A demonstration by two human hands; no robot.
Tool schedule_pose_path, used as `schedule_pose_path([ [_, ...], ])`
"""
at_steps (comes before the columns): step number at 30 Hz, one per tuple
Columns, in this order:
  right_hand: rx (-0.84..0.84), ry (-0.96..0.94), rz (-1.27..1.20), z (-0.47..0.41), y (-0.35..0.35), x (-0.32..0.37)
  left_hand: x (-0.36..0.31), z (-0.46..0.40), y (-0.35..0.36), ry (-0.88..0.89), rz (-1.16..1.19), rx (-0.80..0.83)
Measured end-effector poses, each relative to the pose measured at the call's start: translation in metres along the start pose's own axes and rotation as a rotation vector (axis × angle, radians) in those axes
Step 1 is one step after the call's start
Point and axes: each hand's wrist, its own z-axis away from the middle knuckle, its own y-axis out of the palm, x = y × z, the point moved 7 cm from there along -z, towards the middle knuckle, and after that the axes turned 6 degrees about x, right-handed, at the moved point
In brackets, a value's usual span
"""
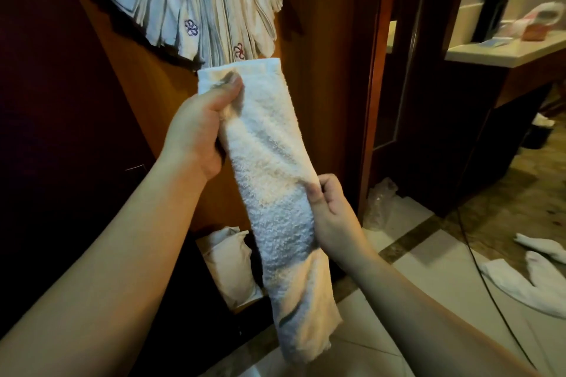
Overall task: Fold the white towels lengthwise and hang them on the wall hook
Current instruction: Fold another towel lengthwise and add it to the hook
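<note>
I am holding a white terry towel already narrowed into a long strip, running from up near the hanging bundle down toward my body. It looks light, soft and floppy to me, with a nubbly pile that should not slip; it will sag wherever I am not supporting it, so I judge the best hold to be near the top hem and along the folded long edge, which is keeping the layers together.

My left hand is gripping the towel near its far end, thumb pressing on the front face just below the hem and the fingers wrapping behind, out of sight. My right hand is pinching the towel's right edge about halfway down, thumb and curled fingers closing on the fold. The lower end is dangling free below it, slightly rumpled.

Directly above the towel's top, a thick fan of folded towels with embroidered flowers is hanging against the wooden panel; the hook itself is hidden under them. Further white cloths are lying on the tiled floor to the right.
</note>
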Motion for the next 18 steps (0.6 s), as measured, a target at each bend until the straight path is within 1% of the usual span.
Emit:
schedule_pose_path([
  [4,-0.024,-0.063,0.086,-0.010,-0.004,0.008,0.002,-0.006,0.000,-0.028,0.082,-0.016],
  [6,0.004,-0.058,0.050,-0.017,-0.007,0.006,0.005,-0.012,-0.002,-0.050,0.101,-0.054],
  [8,0.130,0.054,0.049,-0.027,-0.005,-0.008,0.010,-0.021,-0.009,-0.094,0.129,-0.121],
  [9,0.229,0.147,0.060,-0.030,-0.002,-0.020,0.014,-0.027,-0.013,-0.120,0.144,-0.158],
  [11,0.459,0.361,0.002,-0.028,0.006,-0.045,0.022,-0.039,-0.020,-0.166,0.163,-0.206],
  [13,0.694,0.481,-0.012,-0.019,0.011,-0.060,0.032,-0.050,-0.025,-0.208,0.134,-0.245],
  [15,0.818,0.533,-0.026,-0.011,0.011,-0.066,0.042,-0.059,-0.032,-0.255,0.093,-0.291],
  [18,0.890,0.626,-0.065,0.001,0.006,-0.074,0.056,-0.070,-0.040,-0.310,0.027,-0.343],
])
